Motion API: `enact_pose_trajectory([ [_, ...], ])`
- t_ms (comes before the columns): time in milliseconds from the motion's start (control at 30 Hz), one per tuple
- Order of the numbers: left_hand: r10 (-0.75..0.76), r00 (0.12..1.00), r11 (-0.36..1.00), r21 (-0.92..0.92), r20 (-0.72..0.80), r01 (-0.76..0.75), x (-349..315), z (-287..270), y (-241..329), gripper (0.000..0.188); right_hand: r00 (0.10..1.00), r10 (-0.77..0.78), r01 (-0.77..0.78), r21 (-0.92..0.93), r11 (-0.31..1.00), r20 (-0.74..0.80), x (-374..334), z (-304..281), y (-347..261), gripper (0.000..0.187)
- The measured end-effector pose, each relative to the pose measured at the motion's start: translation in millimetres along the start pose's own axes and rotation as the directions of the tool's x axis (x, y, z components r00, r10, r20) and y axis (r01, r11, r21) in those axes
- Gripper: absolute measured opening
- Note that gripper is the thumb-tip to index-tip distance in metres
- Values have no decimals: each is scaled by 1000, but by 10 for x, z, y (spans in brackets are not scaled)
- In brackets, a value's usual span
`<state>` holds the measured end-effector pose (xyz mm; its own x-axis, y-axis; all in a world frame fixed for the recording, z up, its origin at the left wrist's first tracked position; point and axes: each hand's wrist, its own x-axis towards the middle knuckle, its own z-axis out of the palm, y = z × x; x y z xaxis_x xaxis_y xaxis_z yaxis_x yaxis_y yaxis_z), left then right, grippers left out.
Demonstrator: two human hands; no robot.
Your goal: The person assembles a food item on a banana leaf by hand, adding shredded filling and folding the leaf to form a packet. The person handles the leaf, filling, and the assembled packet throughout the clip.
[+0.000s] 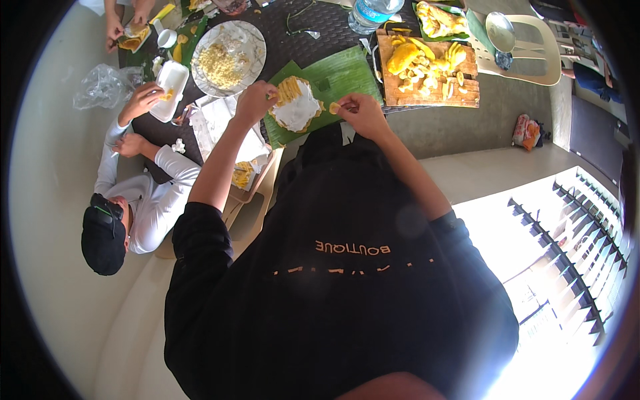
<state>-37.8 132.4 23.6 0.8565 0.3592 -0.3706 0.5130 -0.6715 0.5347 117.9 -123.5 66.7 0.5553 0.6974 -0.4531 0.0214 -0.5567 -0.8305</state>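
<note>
Firstly, nearest the wearer: yellow strips (243,175) in a heap, low beside the left forearm, and pale sheets (215,127) just above them. One right hand (362,115), fingers narrow, pinching a small yellow piece (335,107) just beside the right edge of a round white-topped item. One left hand (255,103), fingers close together at that item's upper left; whether they grip a slice cannot be told. One round white-topped item (300,113), yellowish at the rim, lying between the two hands on a green leaf (343,80); yellow slices (289,90) set side by side along its upper left part. One wooden board (400,99), right of the leaf, bearing cut yellow fruit (408,60) in pieces large and small. One marbled plate (248,43), upper left, holding a pale yellow crumbly heap (222,67). One white foam tray (177,93), left of the plate, a co-worker's hand (142,99) over it with a small yellow piece. All carried on a dark woven-patterned bench (320,40). Farther off: one clear bottle (370,15) with a blue label; one white cup (167,38); a second co-worker's hands (137,27) at the upper left.
</note>
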Motion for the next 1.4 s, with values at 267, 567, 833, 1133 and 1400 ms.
enact_pose_trajectory([
  [267,-22,1000,1000,4,1,22,-10,56,-4,24,1000,-6,6,-19,1000,10,16,-20,-12,26],
  [567,-45,984,939,-343,-170,-16,-95,-44,476,25,996,45,-56,161,985,72,59,-42,59,28],
  [833,-112,993,771,-635,-47,57,-232,248,1325,23,989,84,-134,468,874,126,36,-194,-31,24],
  [1133,-221,975,658,-734,25,168,7,399,1779,20,997,3,-30,360,933,75,68,-639,197,23],
  [1400,-216,975,684,-720,-44,119,283,586,2297,18,991,-4,-52,415,908,134,12,-1317,284,23],
])
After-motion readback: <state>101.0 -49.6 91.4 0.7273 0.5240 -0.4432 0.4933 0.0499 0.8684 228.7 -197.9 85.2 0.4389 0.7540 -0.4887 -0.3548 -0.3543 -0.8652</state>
